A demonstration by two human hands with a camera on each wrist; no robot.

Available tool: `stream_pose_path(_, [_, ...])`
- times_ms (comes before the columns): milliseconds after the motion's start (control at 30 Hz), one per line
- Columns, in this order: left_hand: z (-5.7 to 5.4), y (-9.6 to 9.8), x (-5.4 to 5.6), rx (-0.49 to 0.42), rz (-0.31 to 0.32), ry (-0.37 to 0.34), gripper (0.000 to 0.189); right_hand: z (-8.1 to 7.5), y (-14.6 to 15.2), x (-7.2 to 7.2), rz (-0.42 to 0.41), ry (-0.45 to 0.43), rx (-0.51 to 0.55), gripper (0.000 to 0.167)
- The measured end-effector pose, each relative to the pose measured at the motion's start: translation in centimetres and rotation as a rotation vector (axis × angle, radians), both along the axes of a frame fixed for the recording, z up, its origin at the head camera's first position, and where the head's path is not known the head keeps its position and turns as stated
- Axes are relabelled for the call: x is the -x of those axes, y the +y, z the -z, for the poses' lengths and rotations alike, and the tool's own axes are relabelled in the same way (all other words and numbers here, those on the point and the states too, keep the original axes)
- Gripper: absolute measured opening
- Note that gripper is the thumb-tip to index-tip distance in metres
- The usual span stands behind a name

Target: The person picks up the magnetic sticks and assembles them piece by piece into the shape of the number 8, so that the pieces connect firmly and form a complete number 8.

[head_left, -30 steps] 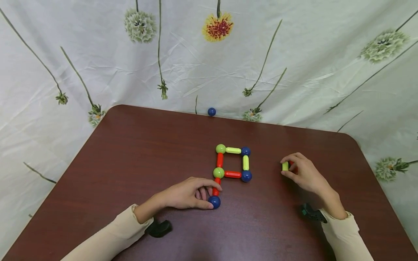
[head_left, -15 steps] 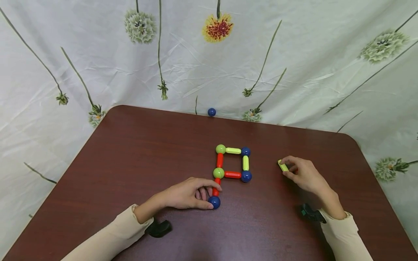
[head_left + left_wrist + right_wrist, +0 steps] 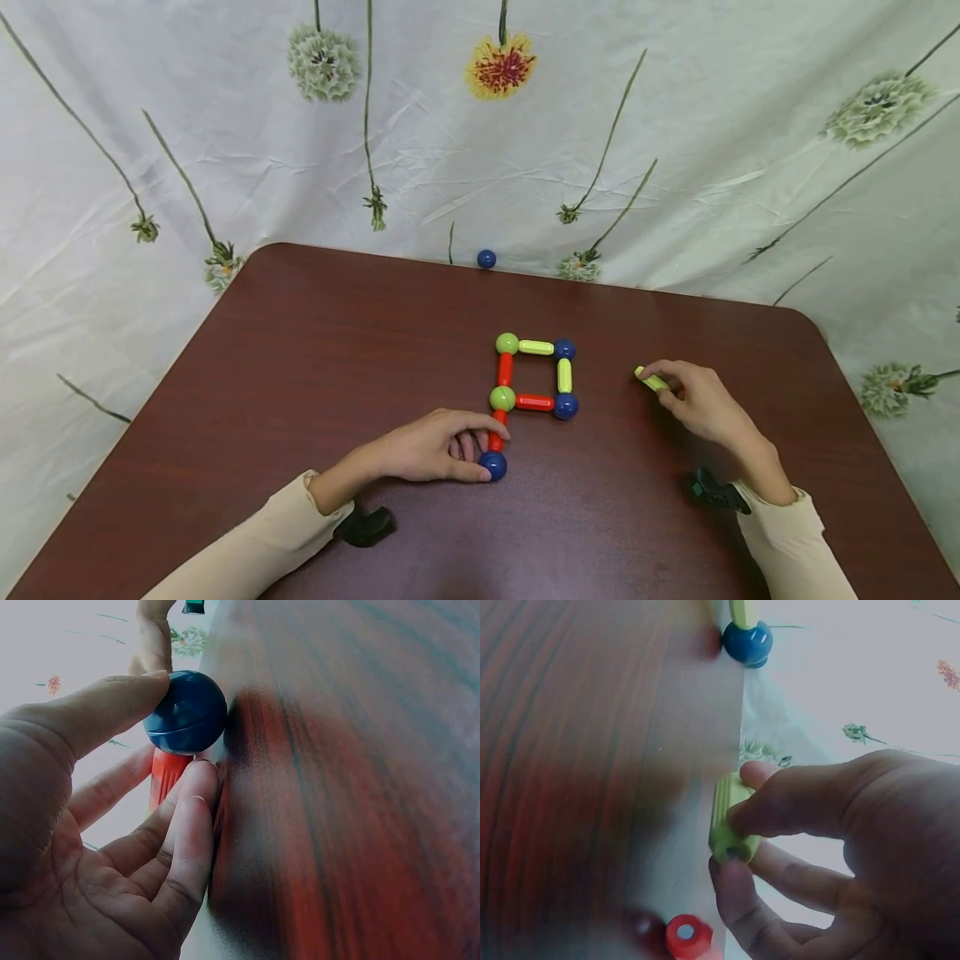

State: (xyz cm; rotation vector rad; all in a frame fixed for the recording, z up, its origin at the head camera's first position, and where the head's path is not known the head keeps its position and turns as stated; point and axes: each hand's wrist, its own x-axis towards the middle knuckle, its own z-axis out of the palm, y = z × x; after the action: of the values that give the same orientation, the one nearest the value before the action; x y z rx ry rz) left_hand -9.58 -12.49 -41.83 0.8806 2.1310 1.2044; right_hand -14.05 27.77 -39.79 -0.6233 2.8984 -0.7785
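My left hand (image 3: 435, 444) rests at the lower end of a magnetic stick-and-ball figure. Its thumb presses the blue ball (image 3: 492, 467), and the fingers curl beside the red magnetic rod (image 3: 497, 432) joined to that ball. Above it, red rods, yellow-green rods (image 3: 536, 347), green balls (image 3: 507, 343) and blue balls (image 3: 565, 350) form a square. Off to the right, my right hand (image 3: 703, 400) pinches a loose yellow-green magnetic rod (image 3: 727, 817) between thumb and fingers. A second loose red rod (image 3: 688, 936) shows end-on in the right wrist view; the hand hides it in the head view.
Another blue ball (image 3: 487, 259) sits at the far edge of the dark red-brown table (image 3: 360, 333). Behind the table hangs a white cloth (image 3: 420, 108) printed with flowers. Black straps with small devices (image 3: 365, 527) are on both wrists.
The yellow-green rod in my right hand has turned from upright to slanting, its far end swinging left. The red rod seen beside it earlier is now hidden. My left hand stays put.
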Motion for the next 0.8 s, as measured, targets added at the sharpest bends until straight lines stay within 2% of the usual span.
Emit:
stream_pose_path(300, [0.0,0.0,0.0,-0.022,0.009,0.008,0.044,-0.4,-1.3,-0.7,-0.122,0.086,0.100,0.031])
stream_pose_path(567, [0.2,-0.1,-0.2,-0.019,-0.003,0.004,0.044,-1.1,-2.7,-1.5,-0.235,0.039,0.202,0.031])
stream_pose_path(800, [0.1,0.0,0.0,-0.026,0.009,0.007,0.044,-1.1,-4.3,-2.2,-0.285,-0.007,0.259,0.030])
